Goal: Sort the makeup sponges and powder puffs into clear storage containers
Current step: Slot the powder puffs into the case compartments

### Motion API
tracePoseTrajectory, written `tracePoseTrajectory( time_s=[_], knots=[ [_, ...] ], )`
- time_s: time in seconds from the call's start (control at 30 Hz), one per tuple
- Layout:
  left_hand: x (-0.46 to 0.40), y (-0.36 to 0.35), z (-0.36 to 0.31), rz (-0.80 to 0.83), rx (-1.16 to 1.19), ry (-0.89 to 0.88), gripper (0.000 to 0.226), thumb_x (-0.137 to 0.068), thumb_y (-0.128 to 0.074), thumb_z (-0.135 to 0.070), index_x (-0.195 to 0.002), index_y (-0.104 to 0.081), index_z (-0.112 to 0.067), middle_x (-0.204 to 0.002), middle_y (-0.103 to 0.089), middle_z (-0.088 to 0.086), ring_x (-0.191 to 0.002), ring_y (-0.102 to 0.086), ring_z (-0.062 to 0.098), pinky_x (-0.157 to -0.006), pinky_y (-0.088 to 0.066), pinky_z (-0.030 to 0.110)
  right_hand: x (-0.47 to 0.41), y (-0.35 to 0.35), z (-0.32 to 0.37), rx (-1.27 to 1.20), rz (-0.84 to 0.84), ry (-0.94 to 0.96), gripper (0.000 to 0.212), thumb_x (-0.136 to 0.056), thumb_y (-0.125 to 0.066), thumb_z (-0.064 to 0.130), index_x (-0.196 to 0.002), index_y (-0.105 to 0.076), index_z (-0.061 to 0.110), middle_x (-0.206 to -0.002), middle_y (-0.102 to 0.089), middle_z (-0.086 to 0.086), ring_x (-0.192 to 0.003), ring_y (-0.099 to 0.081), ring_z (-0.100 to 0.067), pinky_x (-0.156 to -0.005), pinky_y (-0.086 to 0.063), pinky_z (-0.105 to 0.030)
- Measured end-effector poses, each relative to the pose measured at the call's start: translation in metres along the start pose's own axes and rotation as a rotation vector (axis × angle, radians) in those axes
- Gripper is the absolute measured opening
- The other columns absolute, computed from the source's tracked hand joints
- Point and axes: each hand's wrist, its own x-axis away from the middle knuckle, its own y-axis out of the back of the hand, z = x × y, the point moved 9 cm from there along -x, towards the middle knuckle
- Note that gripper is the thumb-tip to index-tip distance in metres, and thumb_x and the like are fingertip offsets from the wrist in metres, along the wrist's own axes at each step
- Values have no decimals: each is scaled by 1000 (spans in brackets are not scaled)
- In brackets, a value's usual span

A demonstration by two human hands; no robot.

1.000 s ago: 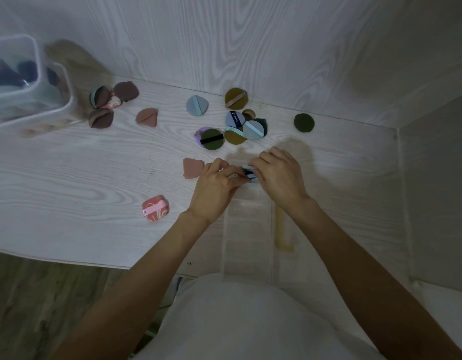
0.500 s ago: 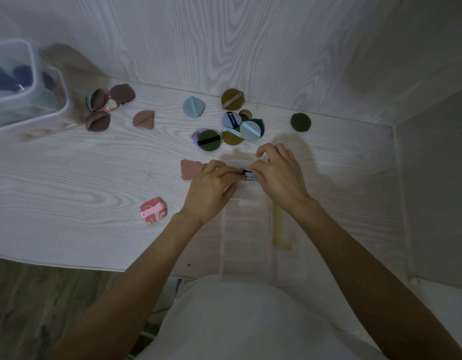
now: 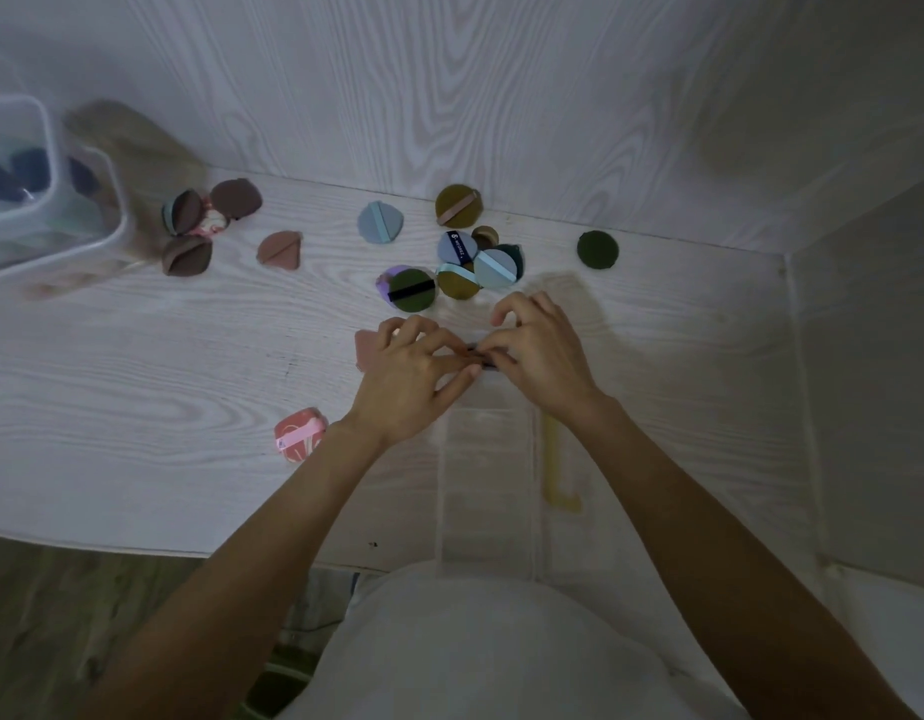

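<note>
"6" on blue puff's strap (image 3: 456, 246)

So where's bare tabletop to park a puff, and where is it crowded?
Bare wood spans between the tall clear container and the pink-strapped puff. More lies right of the lone dark green puff. Crowded: the puff cluster beyond both hands, left and right.

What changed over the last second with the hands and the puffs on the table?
Little. Both hands, left hand and right hand, keep pinching the same small dark puff at the far end of the long clear container; the right hand's fingers have lifted and spread a bit. The loose puffs, the pink puff and the clear tub stayed put.
</note>
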Motion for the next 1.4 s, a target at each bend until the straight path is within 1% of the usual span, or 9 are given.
tracePoseTrajectory(
  time_s=[0.2,0.3,0.47,0.6,0.9,1.07,1.2,1.3,1.4],
  knots=[
    [-34,14,54,-87,337,284,24,-93,-52,-27,-98,-69,-12,-95,-67,3,-84,-53,12,-74,-34,10,-1,21,-28,-206,-68,-215,12,-86,-63,15,-95,-70,18,-100,-55,4,-91,-47,-10,-73,-36,-19],
    [-66,2,90,-48,331,494,14,-92,-55,-21,-99,-62,-11,-97,-66,4,-89,-60,17,-77,-47,25,-28,26,-51,-159,-89,-287,20,-92,-55,18,-110,-63,17,-103,-60,-1,-90,-54,-12,-73,-44,-22],
    [-112,-44,117,208,152,647,34,-90,-55,-31,-115,-52,-9,-109,-61,12,-99,-56,27,-81,-47,37,-76,-23,-75,-21,116,-424,45,-91,-56,28,-132,-45,13,-126,-50,-12,-108,-51,-26,-84,-46,-35],
    [-120,-59,119,241,120,620,43,-83,-67,-33,-115,-53,-8,-110,-60,13,-102,-56,28,-79,-44,33,-80,-32,-73,54,101,-438,48,-83,-67,26,-125,-50,11,-122,-50,-11,-106,-51,-26,-81,-45,-34],
    [-63,28,66,-140,628,474,6,-88,-64,-21,-92,-63,-24,-93,-64,-4,-77,-56,4,-68,-44,14,35,30,-81,-681,-277,-657,45,-74,-77,11,-115,-56,15,-106,-57,2,-88,-59,-14,-67,-56,-25],
    [-13,25,12,-44,340,264,17,-85,-63,-34,-98,-68,-25,-95,-64,-7,-80,-57,9,-67,-45,28,88,29,-69,-840,-330,-752,40,-80,-72,10,-115,-56,21,-109,-62,-3,-90,-62,-16,-71,-57,-26],
    [3,12,-16,-17,4,133,13,-76,-76,-23,-88,-73,-18,-86,-69,1,-73,-60,22,-67,-16,19,96,29,-57,-868,-334,-705,34,-89,-59,7,-122,-57,16,-114,-60,-5,-94,-62,-16,-70,-57,-20],
    [7,-1,-18,31,-45,152,13,-77,-75,-22,-89,-74,-20,-85,-70,2,-73,-57,24,-65,-40,31,94,31,-52,-877,-362,-653,30,-90,-58,6,-119,-57,15,-111,-62,-7,-93,-63,-17,-70,-56,-20],
    [6,-7,-19,85,-100,146,11,-79,-72,-24,-89,-76,-21,-82,-70,2,-73,-56,26,-61,-46,35,92,32,-49,-850,-376,-650,19,-87,-63,8,-104,-59,17,-102,-66,-5,-89,-64,-12,-75,-55,-24]
  ],
)
